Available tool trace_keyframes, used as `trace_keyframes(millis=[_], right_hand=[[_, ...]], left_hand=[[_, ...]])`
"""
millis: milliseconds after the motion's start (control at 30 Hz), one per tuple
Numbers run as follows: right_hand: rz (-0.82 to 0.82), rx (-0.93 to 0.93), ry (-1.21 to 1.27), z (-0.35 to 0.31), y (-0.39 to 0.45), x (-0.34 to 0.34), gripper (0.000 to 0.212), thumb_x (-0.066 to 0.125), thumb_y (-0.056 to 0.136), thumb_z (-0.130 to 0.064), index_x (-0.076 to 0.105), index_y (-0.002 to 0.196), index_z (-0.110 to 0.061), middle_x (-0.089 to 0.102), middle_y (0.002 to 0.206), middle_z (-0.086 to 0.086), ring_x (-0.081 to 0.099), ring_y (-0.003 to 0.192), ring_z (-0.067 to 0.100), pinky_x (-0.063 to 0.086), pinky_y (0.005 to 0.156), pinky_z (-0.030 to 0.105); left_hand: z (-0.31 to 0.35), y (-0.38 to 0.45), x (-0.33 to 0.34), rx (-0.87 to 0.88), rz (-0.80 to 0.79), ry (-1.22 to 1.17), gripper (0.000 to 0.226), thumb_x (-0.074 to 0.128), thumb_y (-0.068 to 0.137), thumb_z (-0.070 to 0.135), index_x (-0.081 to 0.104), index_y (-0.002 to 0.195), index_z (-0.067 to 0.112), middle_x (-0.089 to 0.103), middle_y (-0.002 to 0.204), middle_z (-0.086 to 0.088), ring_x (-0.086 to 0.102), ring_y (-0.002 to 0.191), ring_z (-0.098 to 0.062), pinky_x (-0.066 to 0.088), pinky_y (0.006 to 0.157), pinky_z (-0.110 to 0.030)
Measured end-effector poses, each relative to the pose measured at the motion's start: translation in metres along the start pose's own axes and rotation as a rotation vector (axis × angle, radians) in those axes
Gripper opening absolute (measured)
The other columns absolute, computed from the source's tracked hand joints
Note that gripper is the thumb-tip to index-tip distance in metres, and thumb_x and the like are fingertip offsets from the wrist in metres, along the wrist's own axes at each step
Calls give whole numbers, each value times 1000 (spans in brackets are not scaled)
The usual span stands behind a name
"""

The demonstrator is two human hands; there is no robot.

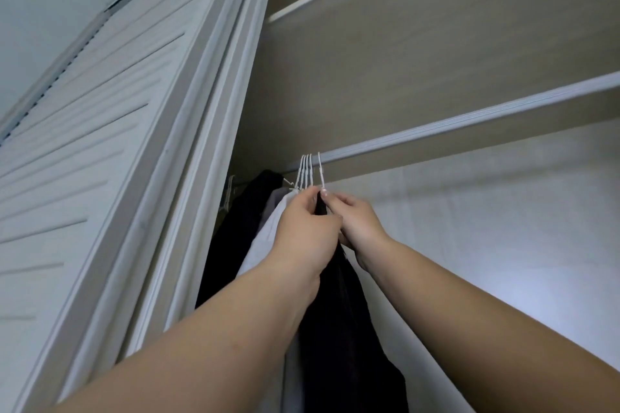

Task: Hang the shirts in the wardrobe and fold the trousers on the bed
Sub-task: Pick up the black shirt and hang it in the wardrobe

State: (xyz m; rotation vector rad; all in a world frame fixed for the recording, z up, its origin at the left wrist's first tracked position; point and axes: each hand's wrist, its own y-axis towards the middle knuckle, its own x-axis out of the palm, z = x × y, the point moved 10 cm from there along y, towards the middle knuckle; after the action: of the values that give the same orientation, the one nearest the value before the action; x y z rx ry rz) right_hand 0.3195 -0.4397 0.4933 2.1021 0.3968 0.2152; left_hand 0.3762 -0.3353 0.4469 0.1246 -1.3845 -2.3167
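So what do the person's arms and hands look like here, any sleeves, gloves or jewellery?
Both forearms are bare from the bottom edge of the frame up to the wrists: no sleeves in view. The left hand and right hand wear no gloves, and no watch, bracelet or ring shows. One fingernail on the right hand looks pale and glossy, possibly polished. No markings are visible.

Held shirt [339, 329]: black, plain
Next shirt [265, 241]: white, plain
Shirt behind it [275, 199]: grey
Far garment [241, 228]: black
Hangers [307, 171]: white
Rail [469, 122]: pale grey
Louvred door [84, 144]: white, slatted
Wardrobe back wall [503, 245]: off-white
Shelf underside [402, 77]: beige
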Motion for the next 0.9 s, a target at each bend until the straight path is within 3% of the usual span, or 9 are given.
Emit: trace_keyframes(millis=[67,133,233,367,433,500,600,700,900], right_hand=[[-28,-30,-72,-9,-20,-15,25,61,92,-30,63,115,-19,67,97,-7,65,91,12,53,92,39],[-27,-31,-146,-15,-42,-33,42,60,92,-29,54,131,-15,62,102,-9,62,101,14,51,94,37],[-104,31,-208,-12,-90,-54,41,59,93,-29,52,132,-20,60,109,-10,59,107,11,50,93,31],[-226,52,-229,-7,-153,-70,40,62,89,-32,54,128,-30,59,117,-13,59,104,-1,53,82,19],[-267,43,-217,-9,-176,-74,39,62,88,-33,55,127,-34,58,114,-19,59,100,-6,54,82,19],[-301,58,-179,-7,-197,-76,38,62,88,-31,55,126,-35,58,115,-20,60,102,-5,53,87,23],[-348,85,-113,1,-229,-74,32,63,88,-28,55,116,-40,59,113,-19,60,102,-3,53,87,25],[-424,116,-50,6,-266,-61,28,65,88,-26,56,105,-46,61,109,-20,61,101,-5,53,86,23],[-597,199,90,15,-358,-6,26,65,88,-25,59,106,-43,65,112,-20,61,101,-6,51,95,29]], left_hand=[[3,-4,4,60,-43,92,57,52,89,-3,44,140,22,50,138,7,47,129,-17,40,108,-38],[6,-15,4,132,-63,203,61,58,87,1,42,142,24,54,130,14,50,125,-11,42,104,-26],[-1,-52,5,188,-108,420,64,65,85,7,42,140,30,54,119,25,51,118,-1,39,91,-5],[-18,-111,7,122,-158,486,65,67,85,12,42,139,36,50,136,18,46,123,3,37,97,-5],[-21,-133,5,70,-154,454,63,67,86,12,43,138,37,51,136,16,47,125,-1,40,106,-22],[-20,-157,3,-4,-128,400,60,66,86,10,46,135,36,57,129,13,55,118,-2,46,101,-29],[-13,-194,-2,-86,-85,308,55,64,86,1,51,128,35,63,121,10,62,107,-2,53,89,-25],[-5,-239,-15,-159,-19,321,52,64,86,0,51,119,37,61,122,8,61,110,-4,50,92,-27],[19,-348,-78,-339,126,406,30,65,87,2,64,110,22,72,104,4,67,95,-5,51,75,-15]])
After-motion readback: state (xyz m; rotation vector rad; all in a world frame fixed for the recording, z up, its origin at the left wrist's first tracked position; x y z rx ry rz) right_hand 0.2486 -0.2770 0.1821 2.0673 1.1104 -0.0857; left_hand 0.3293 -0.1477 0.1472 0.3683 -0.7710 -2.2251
